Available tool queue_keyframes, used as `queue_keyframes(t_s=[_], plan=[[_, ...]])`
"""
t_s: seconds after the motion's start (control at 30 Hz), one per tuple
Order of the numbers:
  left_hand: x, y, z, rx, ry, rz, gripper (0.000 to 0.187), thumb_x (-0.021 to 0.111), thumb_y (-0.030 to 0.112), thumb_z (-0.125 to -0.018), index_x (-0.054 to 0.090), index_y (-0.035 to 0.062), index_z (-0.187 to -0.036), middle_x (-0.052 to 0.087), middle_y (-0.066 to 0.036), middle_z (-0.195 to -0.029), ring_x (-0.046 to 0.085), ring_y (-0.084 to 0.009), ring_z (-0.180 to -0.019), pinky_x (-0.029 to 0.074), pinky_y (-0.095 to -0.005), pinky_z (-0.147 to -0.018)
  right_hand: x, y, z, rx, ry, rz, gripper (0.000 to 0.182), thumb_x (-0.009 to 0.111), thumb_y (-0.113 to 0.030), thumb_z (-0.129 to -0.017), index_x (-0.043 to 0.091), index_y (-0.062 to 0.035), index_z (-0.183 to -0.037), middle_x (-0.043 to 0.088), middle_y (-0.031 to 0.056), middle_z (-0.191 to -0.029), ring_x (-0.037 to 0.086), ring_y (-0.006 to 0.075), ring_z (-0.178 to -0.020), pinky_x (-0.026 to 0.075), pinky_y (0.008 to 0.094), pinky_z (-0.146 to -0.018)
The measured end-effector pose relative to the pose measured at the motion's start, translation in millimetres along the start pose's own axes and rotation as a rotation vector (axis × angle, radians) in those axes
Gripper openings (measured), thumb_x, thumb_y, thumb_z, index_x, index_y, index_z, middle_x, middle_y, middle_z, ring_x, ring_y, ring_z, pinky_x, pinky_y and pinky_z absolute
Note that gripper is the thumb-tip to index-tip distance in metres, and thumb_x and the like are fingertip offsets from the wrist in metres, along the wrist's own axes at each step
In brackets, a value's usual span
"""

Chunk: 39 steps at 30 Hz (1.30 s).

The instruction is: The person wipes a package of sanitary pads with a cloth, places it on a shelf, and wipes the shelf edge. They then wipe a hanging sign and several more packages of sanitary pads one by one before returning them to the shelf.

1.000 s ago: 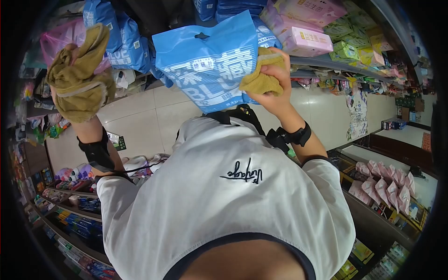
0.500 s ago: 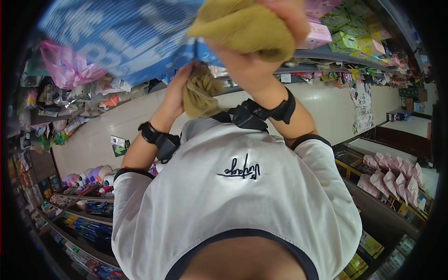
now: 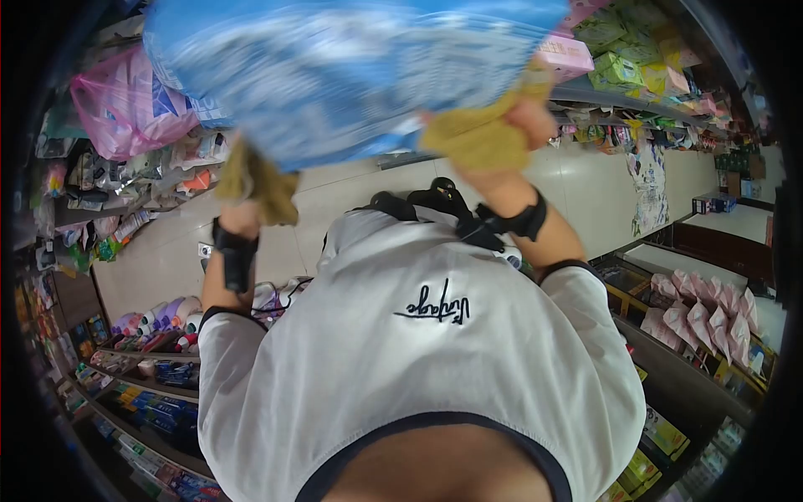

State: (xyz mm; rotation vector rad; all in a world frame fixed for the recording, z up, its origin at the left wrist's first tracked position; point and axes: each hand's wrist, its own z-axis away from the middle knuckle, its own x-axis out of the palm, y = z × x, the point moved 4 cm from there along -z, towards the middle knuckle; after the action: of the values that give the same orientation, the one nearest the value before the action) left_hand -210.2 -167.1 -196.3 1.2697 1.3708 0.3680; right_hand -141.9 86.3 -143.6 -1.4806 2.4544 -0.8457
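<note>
A large blue package point(image 3: 335, 79) with white markings, blurred by motion, spans the top of the view. At its lower left corner is my left hand point(image 3: 240, 219), closed on an olive cloth point(image 3: 259, 186) that hides most of the fingers. My right hand point(image 3: 529, 125) has its fingers closed round a second olive cloth point(image 3: 478, 138), which lies against the package's lower right edge. Whether the fingers also grip the package itself is hidden by the cloths. Both wrists wear black straps.
A pink plastic bag point(image 3: 125, 105) hangs at the upper left beside packed shelves. Boxes point(image 3: 619, 74) line a shelf at the upper right. Pale floor tiles point(image 3: 585, 184) show beyond my body. Pink pouches point(image 3: 703, 314) stand at the right, stocked shelves point(image 3: 159, 393) at the lower left.
My hands have moved apart: the left went left and down, the right slightly down. The blue package has shifted right and now spans between them. Both cloths moved with the hands.
</note>
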Motion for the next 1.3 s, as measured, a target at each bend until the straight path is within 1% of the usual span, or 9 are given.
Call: queue_keyframes(t_s=[0.17, 0.3, 0.47, 0.6, 0.7, 0.73, 1.07, 1.13, 1.3], plan=[[56.4, -6.1, -0.2, -0.328, -0.115, 0.746, 0.027, 0.044, 0.023, -0.09, 0.046, 0.0021, -0.106, 0.052, -0.008, -0.098, 0.053, -0.0184, -0.089, 0.042, -0.0328, -0.082, 64.2, -25.1, 11.8, -0.346, -0.416, -0.275, 0.044, 0.077, -0.013, -0.052, 0.057, -0.014, -0.091, 0.043, 0.0168, -0.11, 0.046, 0.0336, -0.099, 0.039, 0.0406, -0.086], [22.8, 0.1, 6.3, -0.276, -0.053, 0.676, 0.026, 0.045, 0.023, -0.089, 0.046, 0.003, -0.106, 0.052, -0.008, -0.097, 0.053, -0.0185, -0.088, 0.043, -0.0336, -0.081, 45.2, -4.7, 4.2, 0.108, -0.421, -0.638, 0.067, 0.074, -0.007, -0.051, 0.043, -0.0054, -0.11, 0.043, 0.0211, -0.112, 0.047, 0.0361, -0.1, 0.04, 0.0391, -0.086], [-25.4, 15.0, 3.2, -0.137, 0.18, 0.327, 0.025, 0.046, 0.022, -0.089, 0.046, 0.0041, -0.106, 0.051, -0.007, -0.095, 0.052, -0.0187, -0.088, 0.043, -0.0346, -0.08, -5.1, 9.1, -8.9, -0.578, -0.274, 0.235, 0.053, 0.078, -0.009, -0.048, 0.056, -0.0145, -0.096, 0.039, 0.0186, -0.113, 0.047, 0.0335, -0.101, 0.042, 0.0375, -0.083], [-32.5, 22.7, -18.8, -0.073, 0.386, 0.146, 0.025, 0.047, 0.021, -0.088, 0.046, 0.0047, -0.106, 0.051, -0.007, -0.094, 0.052, -0.0188, -0.087, 0.043, -0.0352, -0.079, 14.7, 6.0, -5.7, -0.102, -0.183, 0.226, 0.046, 0.075, -0.007, -0.052, 0.058, -0.0174, -0.093, 0.038, 0.0159, -0.111, 0.048, 0.0323, -0.098, 0.044, 0.0371, -0.078], [-1.5, 48.8, -24.0, 0.915, 0.73, -0.584, 0.021, 0.062, 0.019, -0.074, 0.055, 0.0159, -0.094, 0.05, -0.005, -0.091, 0.051, -0.0248, -0.087, 0.041, -0.0374, -0.072, 57.1, 17.1, 10.1, 0.056, -0.263, 0.235, 0.045, 0.071, -0.002, -0.056, 0.053, -0.0127, -0.096, 0.046, 0.0135, -0.106, 0.047, 0.0295, -0.097, 0.04, 0.0354, -0.08], [12.5, 48.0, -27.5, 0.961, 0.425, -0.601, 0.019, 0.066, 0.023, -0.069, 0.057, 0.0206, -0.086, 0.049, -0.004, -0.091, 0.049, -0.0259, -0.087, 0.039, -0.0372, -0.072, 68.7, 23.6, 15.1, 0.203, -0.287, 0.17, 0.046, 0.07, -0.002, -0.055, 0.053, -0.0139, -0.096, 0.044, 0.0128, -0.107, 0.048, 0.0297, -0.097, 0.042, 0.0355, -0.08], [-17.5, -74.0, -31.9, 0.204, 0.153, -0.588, 0.027, 0.063, 0.03, -0.076, 0.051, 0.0102, -0.091, 0.05, -0.008, -0.099, 0.048, -0.0269, -0.093, 0.039, -0.04, -0.079, 14.3, 54.6, -11.9, 0.692, 0.119, -0.365, 0.043, 0.075, -0.004, -0.056, 0.052, -0.0076, -0.093, 0.047, 0.0097, -0.099, 0.047, 0.0268, -0.094, 0.04, 0.0323, -0.081], [-17.7, -105.6, -23.0, -0.472, 0.174, 0.729, 0.039, 0.058, 0.036, -0.082, 0.047, 0.0075, -0.105, 0.049, -0.009, -0.107, 0.048, -0.0225, -0.099, 0.038, -0.0374, -0.086, 9.3, 48.8, -17.1, 0.277, -0.272, 0.128, 0.044, 0.076, -0.007, -0.058, 0.052, -0.0082, -0.095, 0.047, 0.0092, -0.098, 0.048, 0.0263, -0.095, 0.04, 0.0318, -0.082], [6.1, -59.5, -36.6, -0.21, -0.098, 0.862, 0.072, 0.065, 0.042, -0.075, 0.034, -0.0014, -0.125, 0.047, -0.011, -0.117, 0.046, -0.0198, -0.107, 0.037, -0.0315, -0.09, 35.8, 76.4, 18.0, 0.448, -0.45, -0.065, 0.045, 0.078, -0.012, -0.058, 0.054, -0.0106, -0.096, 0.047, 0.0093, -0.099, 0.047, 0.027, -0.096, 0.04, 0.0323, -0.083]])
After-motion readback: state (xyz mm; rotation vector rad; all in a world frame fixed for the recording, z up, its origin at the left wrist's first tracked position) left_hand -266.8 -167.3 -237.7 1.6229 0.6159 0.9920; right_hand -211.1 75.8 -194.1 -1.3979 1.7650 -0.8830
